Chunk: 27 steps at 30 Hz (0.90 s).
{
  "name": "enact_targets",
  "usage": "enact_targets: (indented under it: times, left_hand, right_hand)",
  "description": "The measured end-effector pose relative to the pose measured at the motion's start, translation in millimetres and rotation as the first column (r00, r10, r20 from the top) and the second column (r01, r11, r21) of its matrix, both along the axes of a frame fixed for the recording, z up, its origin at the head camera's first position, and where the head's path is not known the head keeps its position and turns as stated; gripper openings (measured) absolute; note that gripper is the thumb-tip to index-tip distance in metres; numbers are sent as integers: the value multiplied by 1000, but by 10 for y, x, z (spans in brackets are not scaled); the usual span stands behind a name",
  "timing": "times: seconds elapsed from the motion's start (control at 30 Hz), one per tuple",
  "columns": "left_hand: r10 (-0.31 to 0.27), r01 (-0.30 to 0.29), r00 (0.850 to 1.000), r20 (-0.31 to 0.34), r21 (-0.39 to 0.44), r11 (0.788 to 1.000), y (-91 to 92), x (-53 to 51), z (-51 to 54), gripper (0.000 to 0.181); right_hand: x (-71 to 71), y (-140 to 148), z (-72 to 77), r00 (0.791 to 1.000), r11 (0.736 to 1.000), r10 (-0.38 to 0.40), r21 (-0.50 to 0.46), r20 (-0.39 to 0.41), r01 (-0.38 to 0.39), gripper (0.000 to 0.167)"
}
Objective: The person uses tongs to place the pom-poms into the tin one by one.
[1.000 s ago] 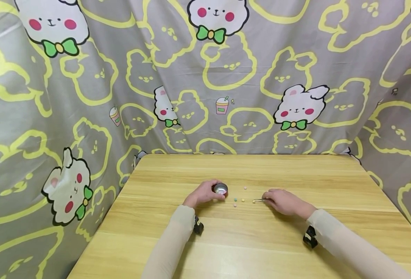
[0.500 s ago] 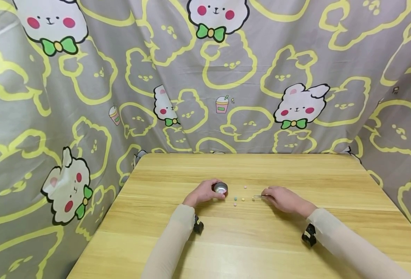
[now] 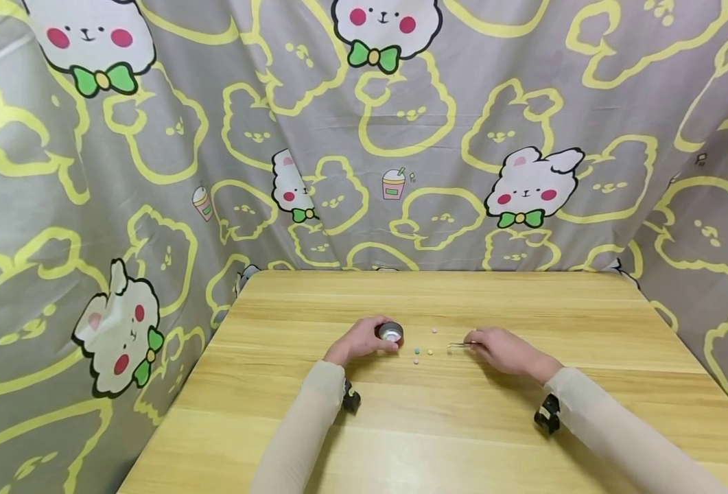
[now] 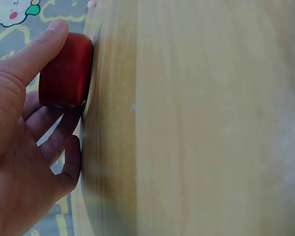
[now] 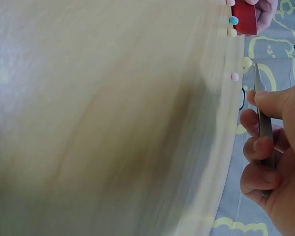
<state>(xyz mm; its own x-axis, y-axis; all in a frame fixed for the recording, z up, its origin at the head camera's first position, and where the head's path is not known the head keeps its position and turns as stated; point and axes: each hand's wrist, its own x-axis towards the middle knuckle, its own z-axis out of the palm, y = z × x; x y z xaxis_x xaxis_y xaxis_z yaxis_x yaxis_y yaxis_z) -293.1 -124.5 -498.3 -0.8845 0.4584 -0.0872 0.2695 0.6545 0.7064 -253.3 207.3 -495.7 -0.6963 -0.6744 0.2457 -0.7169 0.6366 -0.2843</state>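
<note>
My left hand (image 3: pixel 364 339) grips a small round metal tin (image 3: pixel 391 333) standing on the table; its outer side (image 4: pixel 66 71) looks red in the left wrist view. Something pale lies inside. My right hand (image 3: pixel 504 350) pinches metal tweezers (image 5: pixel 263 125), their tips pointing left. At the tips is a yellow bead (image 5: pixel 247 62); whether they grip it I cannot tell. Between the hands lie a teal bead (image 3: pixel 417 350), another yellow bead (image 3: pixel 430 352), a pink bead (image 3: pixel 416 361) and, farther back, a second pink bead (image 3: pixel 434 331).
The wooden table (image 3: pixel 401 425) reaches back to a patterned curtain (image 3: pixel 339 137), which also hangs along the left and right sides. A black wrist camera (image 3: pixel 351 398) is on the left wrist, another black camera (image 3: pixel 547 414) on the right.
The right hand and tweezers have shifted slightly up in the head view, toward the back of the table. My left hand and the tin have stayed in place.
</note>
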Motion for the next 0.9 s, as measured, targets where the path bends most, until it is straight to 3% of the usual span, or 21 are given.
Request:
enact_targets:
  times: [0.43,0.9]
  left_hand:
    - [-6,6,1000,2,0,1000,-9,-17,-14,56]
    - [-2,2,1000,0,-9,1000,-15,-11,-4,57]
  right_hand:
    - [7,9,-87,1000,1000,-2,10,12,2,10]
    - [-31,15,-75,1000,1000,21,-6,5,-21,9]
